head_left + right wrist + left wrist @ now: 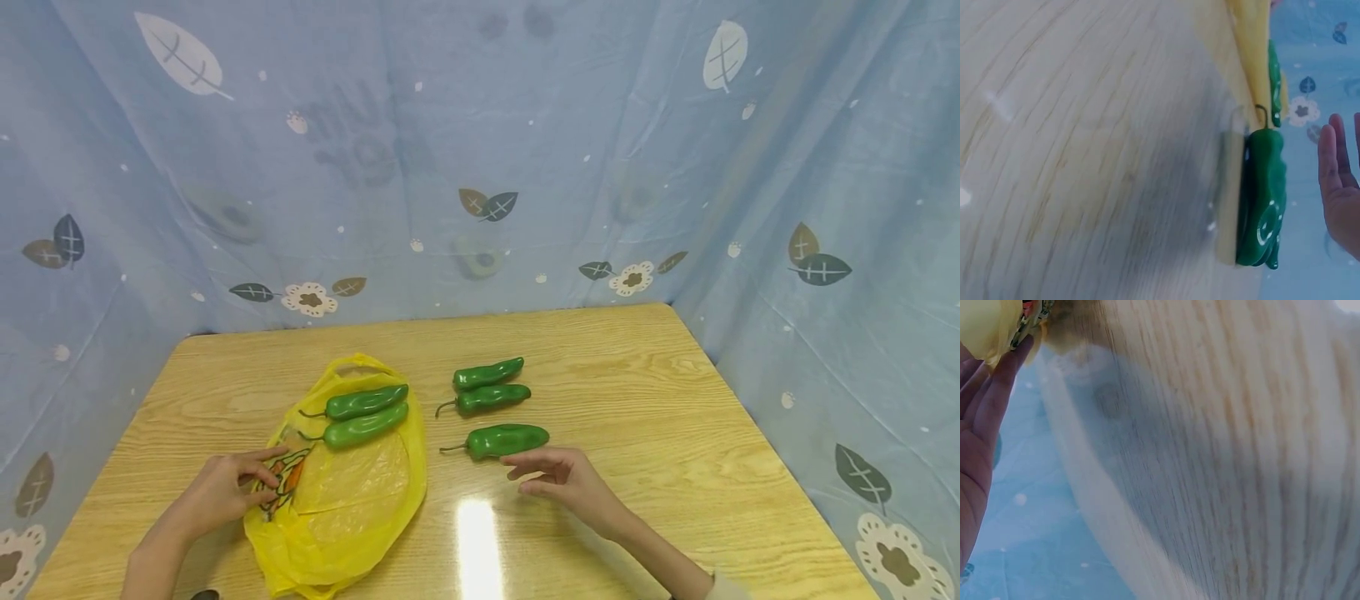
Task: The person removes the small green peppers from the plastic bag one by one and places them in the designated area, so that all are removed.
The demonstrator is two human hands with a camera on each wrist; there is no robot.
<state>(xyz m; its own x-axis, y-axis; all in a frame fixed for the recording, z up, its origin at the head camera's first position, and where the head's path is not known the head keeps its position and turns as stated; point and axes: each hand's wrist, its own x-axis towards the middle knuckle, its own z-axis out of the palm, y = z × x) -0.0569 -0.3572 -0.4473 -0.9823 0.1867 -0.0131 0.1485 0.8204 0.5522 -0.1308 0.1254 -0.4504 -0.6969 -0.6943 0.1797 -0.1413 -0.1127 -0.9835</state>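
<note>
Right of the yellow bag point(352, 504), I count three green peppers point(508, 440); two peppers point(363, 427) lie on it: work appears partway. Right hand point(562, 483) empty, fingers parted; left hand point(217, 493) touches bag, grip I cannot tell.

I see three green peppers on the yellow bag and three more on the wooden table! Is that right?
Not quite: only two green peppers lie on the yellow bag, not three. The head view shows it. The rest is right: three more green peppers are on the wooden table.
</note>
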